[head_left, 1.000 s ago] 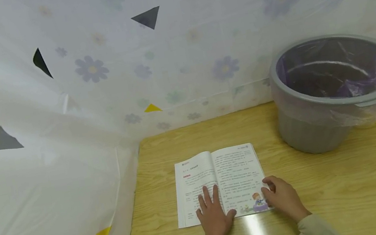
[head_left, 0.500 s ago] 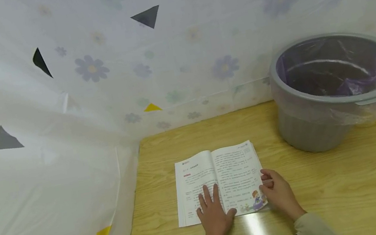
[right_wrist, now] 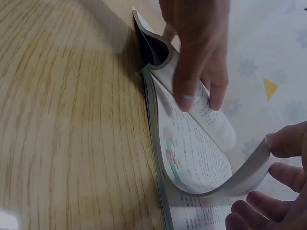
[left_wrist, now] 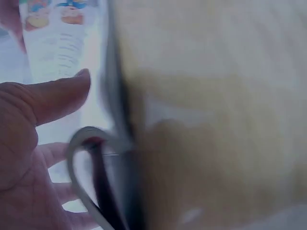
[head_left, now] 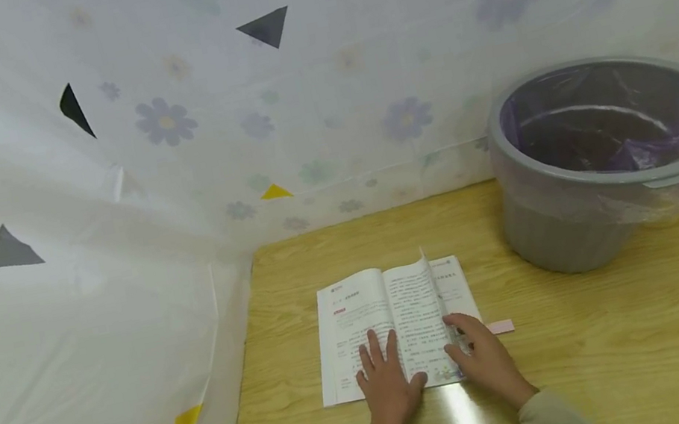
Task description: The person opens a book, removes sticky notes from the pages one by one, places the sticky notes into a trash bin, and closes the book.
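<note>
An open book point(head_left: 351, 308) with printed text lies on the wooden table. My left hand point(head_left: 387, 389) rests on its left page beside the fold, fingers spread, thumb reaching onto the right page. With thumb and fingertips, my right hand point(head_left: 487, 362) pinches the outer edge of a right-hand page point(head_left: 417, 312). In the right wrist view that page point(right_wrist: 242, 175) bends up in a curve, and printed text shows beneath it. A pink strip point(head_left: 501, 327) sticks out past the book's right side, next to my right hand.
A large grey tub point(head_left: 566, 244) lined with thin purple plastic stands at the back right of the table point(head_left: 635, 342). Translucent sheeting point(head_left: 319, 94) with flowers and several stuck-on triangles hangs behind and on the left.
My right hand has lifted the right page's edge and moved left with it, uncovering the page below and the pink strip. My left hand has stayed in place.
</note>
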`<state>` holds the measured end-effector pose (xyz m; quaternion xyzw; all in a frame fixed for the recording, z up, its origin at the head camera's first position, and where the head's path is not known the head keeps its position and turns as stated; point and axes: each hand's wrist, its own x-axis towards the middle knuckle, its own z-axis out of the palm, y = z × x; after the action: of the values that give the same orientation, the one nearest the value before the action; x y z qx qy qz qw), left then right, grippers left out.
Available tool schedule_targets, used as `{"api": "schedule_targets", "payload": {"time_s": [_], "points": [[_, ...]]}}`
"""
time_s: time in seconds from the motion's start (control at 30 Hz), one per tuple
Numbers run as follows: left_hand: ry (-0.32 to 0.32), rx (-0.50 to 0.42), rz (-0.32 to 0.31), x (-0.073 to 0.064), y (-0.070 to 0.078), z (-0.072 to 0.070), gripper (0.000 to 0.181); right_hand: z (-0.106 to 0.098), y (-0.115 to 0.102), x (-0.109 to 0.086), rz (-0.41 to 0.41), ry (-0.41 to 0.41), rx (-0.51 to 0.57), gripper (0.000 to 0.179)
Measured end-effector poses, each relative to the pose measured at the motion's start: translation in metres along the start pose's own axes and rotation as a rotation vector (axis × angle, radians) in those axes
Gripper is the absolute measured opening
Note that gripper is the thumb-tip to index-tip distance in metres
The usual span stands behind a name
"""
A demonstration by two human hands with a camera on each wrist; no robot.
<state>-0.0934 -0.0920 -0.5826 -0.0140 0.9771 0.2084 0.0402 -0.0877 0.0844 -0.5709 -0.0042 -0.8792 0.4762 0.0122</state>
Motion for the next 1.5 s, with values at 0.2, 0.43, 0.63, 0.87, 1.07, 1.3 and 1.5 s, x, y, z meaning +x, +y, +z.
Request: {"api": "schedule_targets", "payload": {"time_s": [0.2, 0.43, 0.63, 0.87, 1.07, 1.3, 1.5], "points": [[0.095, -0.161, 0.049, 0.001, 0.009, -0.017, 0.045, 0.016, -0.005, -0.003, -0.198, 0.019, -0.079, 0.052], [0.209, -0.311, 0.047, -0.001, 0.019, -0.025, 0.029, 0.030, -0.013, -0.007, -0.301, 0.026, -0.124, 0.051], [0.326, -0.306, 0.017, 0.001, 0.017, -0.024, 0.015, 0.035, -0.014, -0.009, -0.299, -0.010, -0.110, 0.053], [0.394, -0.301, -0.114, 0.002, 0.000, -0.025, 0.011, 0.037, -0.003, -0.015, -0.087, -0.114, -0.091, 0.053], [0.400, -0.407, -0.226, -0.002, -0.010, -0.028, 0.008, 0.035, 0.003, -0.020, -0.176, -0.147, -0.180, 0.036], [0.439, -0.449, -0.246, 0.001, -0.015, -0.025, 0.023, 0.032, 0.000, -0.020, -0.228, -0.205, -0.261, 0.028], [0.451, -0.418, -0.241, 0.004, -0.021, -0.029, 0.036, 0.030, -0.006, -0.021, -0.284, -0.209, -0.327, 0.027]]}}
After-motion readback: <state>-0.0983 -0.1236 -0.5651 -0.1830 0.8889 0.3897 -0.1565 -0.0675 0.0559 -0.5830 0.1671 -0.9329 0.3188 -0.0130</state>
